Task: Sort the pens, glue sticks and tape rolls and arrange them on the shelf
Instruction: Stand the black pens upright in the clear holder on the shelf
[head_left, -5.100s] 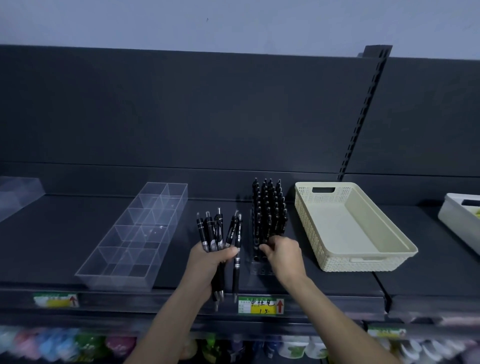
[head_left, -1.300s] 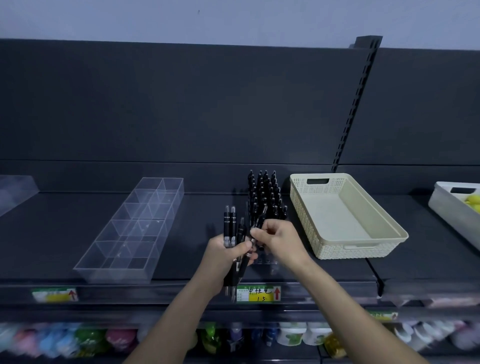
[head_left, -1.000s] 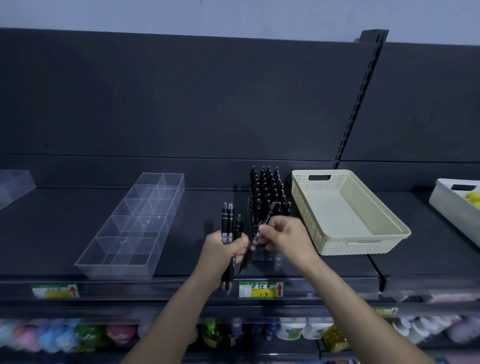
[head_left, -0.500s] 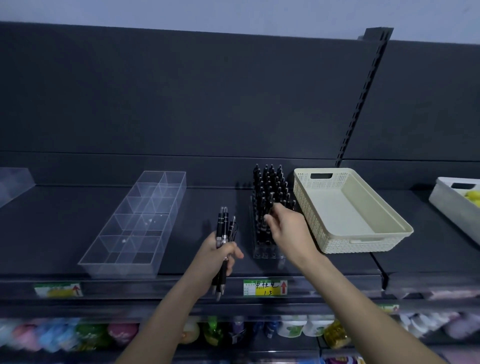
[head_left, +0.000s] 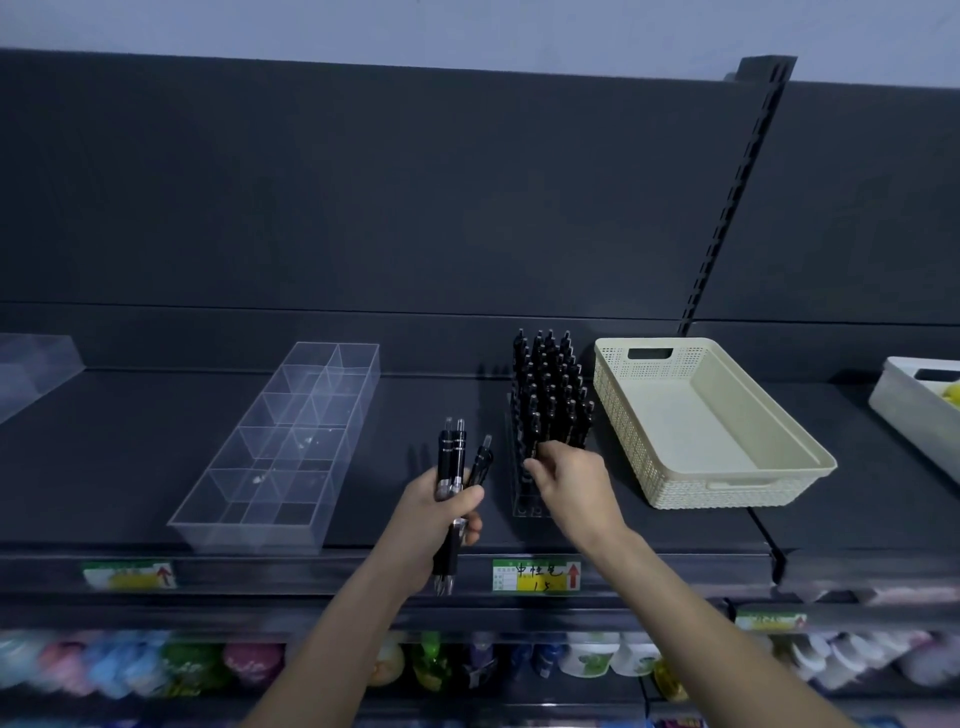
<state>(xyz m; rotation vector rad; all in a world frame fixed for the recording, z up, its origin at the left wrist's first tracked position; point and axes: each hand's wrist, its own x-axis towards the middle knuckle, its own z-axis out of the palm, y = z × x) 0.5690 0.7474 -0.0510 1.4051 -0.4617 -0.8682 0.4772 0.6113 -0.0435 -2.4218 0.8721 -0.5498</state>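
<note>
On the dark shelf (head_left: 130, 457) stands a clear pen stand (head_left: 525, 506) packed with upright black pens (head_left: 550, 389). My left hand (head_left: 441, 512) grips a small bundle of three black pens (head_left: 453, 457), tips down, just left of the stand. My right hand (head_left: 569, 483) is at the stand's front rows. Its fingertips are curled round one black pen (head_left: 531, 441) standing there. Whether that pen is fully seated I cannot tell. No glue sticks or tape rolls are clearly visible.
A clear divided organiser (head_left: 280, 452) lies left of the pens. A cream perforated basket (head_left: 639, 415) sits right of the stand. Farther right is a white bin (head_left: 904, 415) holding something yellow. Another clear box (head_left: 31, 364) is at far left. Coloured goods fill the lower shelf (head_left: 208, 665).
My right hand took a pen from the left-hand bundle and carried it to the stand's front rows. The bundle in my left hand has shrunk to three pens.
</note>
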